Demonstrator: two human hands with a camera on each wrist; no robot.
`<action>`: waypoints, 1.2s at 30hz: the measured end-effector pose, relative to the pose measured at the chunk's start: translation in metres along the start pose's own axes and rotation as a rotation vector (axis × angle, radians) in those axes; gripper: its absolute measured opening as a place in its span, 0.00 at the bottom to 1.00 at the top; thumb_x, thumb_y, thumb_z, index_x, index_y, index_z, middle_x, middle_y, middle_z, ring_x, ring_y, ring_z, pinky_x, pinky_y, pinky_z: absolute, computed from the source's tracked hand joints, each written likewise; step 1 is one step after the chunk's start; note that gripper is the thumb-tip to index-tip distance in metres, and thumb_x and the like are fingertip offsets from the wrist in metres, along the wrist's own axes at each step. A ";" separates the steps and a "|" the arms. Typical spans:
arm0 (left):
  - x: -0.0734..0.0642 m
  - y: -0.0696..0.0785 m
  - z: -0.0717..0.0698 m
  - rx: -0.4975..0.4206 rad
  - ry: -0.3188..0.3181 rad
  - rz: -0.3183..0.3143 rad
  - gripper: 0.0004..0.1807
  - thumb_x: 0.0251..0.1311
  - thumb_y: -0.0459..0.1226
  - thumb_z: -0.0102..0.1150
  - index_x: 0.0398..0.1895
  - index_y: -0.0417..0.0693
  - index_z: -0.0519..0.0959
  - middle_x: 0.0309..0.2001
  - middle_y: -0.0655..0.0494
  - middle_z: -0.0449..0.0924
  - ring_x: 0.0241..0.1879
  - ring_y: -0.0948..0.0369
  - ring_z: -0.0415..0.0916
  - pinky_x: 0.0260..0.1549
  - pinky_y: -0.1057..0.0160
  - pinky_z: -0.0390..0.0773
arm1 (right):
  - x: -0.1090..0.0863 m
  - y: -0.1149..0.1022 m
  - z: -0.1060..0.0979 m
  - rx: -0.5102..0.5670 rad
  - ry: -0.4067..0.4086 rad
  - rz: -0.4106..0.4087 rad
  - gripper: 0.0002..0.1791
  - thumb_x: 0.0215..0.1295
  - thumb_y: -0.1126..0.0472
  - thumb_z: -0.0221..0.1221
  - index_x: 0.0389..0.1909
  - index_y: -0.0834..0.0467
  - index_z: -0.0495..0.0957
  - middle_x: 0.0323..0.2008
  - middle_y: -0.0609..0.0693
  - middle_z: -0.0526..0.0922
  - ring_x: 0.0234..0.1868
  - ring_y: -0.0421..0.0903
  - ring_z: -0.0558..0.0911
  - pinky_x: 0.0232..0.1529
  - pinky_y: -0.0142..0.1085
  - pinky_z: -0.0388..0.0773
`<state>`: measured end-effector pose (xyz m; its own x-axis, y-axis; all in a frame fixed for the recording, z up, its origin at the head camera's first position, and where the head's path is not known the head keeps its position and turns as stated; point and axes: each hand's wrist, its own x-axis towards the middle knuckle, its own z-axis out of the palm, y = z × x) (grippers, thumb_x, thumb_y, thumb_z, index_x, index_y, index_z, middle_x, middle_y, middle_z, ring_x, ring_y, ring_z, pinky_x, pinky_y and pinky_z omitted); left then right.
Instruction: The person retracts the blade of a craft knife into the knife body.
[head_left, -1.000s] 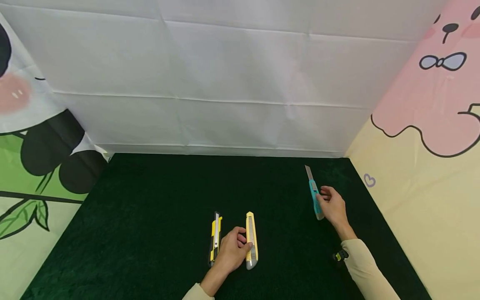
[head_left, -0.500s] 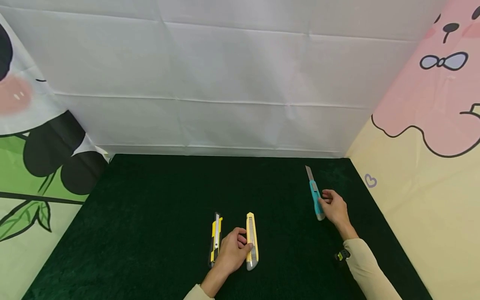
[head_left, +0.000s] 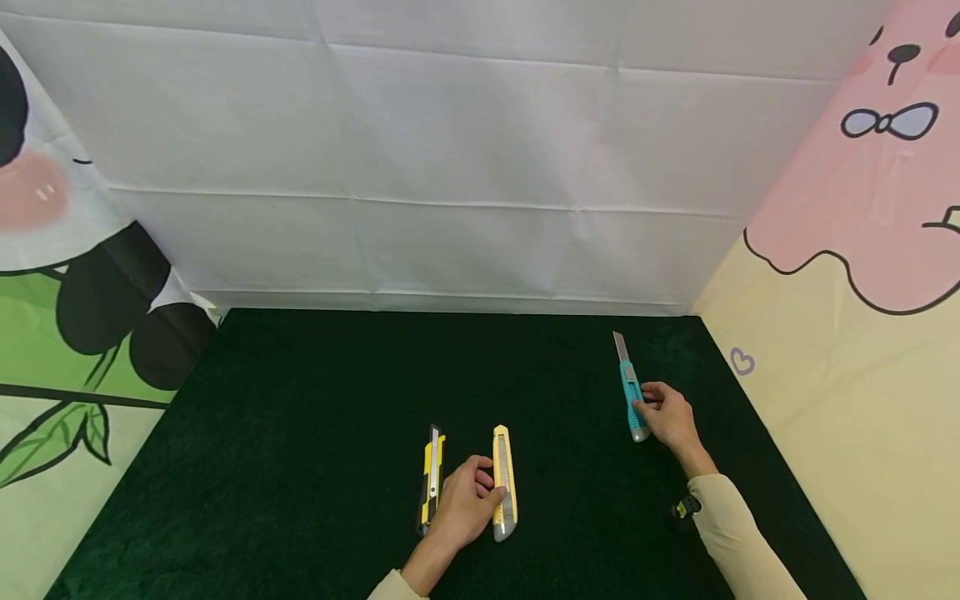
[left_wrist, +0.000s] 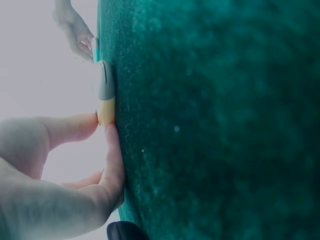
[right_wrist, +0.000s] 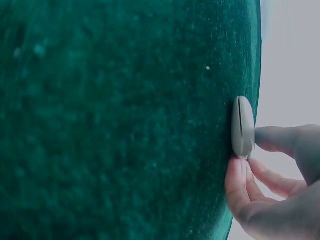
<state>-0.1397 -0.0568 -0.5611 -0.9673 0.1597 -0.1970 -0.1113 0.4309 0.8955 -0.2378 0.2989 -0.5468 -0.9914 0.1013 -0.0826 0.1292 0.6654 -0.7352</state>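
Three utility knives lie on the dark green cloth in the head view. My left hand (head_left: 463,505) pinches the yellow utility knife (head_left: 504,468), thumb on its top and fingertips along its left side; its grey end (left_wrist: 103,82) shows in the left wrist view. Partly behind this hand lies a black-and-yellow utility knife (head_left: 432,473). Farther right, the teal utility knife (head_left: 630,390) has its blade (head_left: 620,346) extended away from me. My right hand (head_left: 670,419) pinches its handle from the right, and the right wrist view shows the handle's grey end (right_wrist: 243,127) between thumb and fingers.
Green cloth (head_left: 300,433) covers the table. A white sheet (head_left: 465,167) hangs along the back, with a panda-printed sheet (head_left: 105,292) at the left and a yellow-and-pink printed sheet (head_left: 847,350) at the right. A small dark device (head_left: 686,507) sits at the right sleeve cuff.
My right hand has slid slightly toward me along the teal utility knife's handle, its thumb shifting off and back over it. My left hand and the other knives stay put.
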 end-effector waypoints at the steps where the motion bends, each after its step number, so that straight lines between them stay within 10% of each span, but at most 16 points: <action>1: 0.000 0.000 0.000 0.000 0.000 0.000 0.23 0.62 0.32 0.69 0.58 0.37 0.75 0.38 0.51 0.75 0.34 0.59 0.75 0.32 0.58 0.81 | 0.000 0.000 -0.001 -0.002 -0.002 0.002 0.24 0.77 0.61 0.55 0.66 0.70 0.68 0.60 0.70 0.73 0.54 0.59 0.77 0.51 0.47 0.77; 36: -0.002 -0.001 -0.001 0.001 0.007 0.019 0.23 0.61 0.32 0.69 0.58 0.36 0.75 0.39 0.51 0.75 0.34 0.58 0.75 0.33 0.58 0.81 | -0.007 0.000 -0.013 0.085 -0.012 0.061 0.22 0.77 0.60 0.55 0.66 0.69 0.71 0.56 0.67 0.79 0.52 0.55 0.79 0.48 0.40 0.75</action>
<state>-0.1377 -0.0581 -0.5612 -0.9710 0.1614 -0.1765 -0.0921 0.4288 0.8987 -0.2303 0.3077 -0.5371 -0.9820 0.1303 -0.1367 0.1877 0.5932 -0.7828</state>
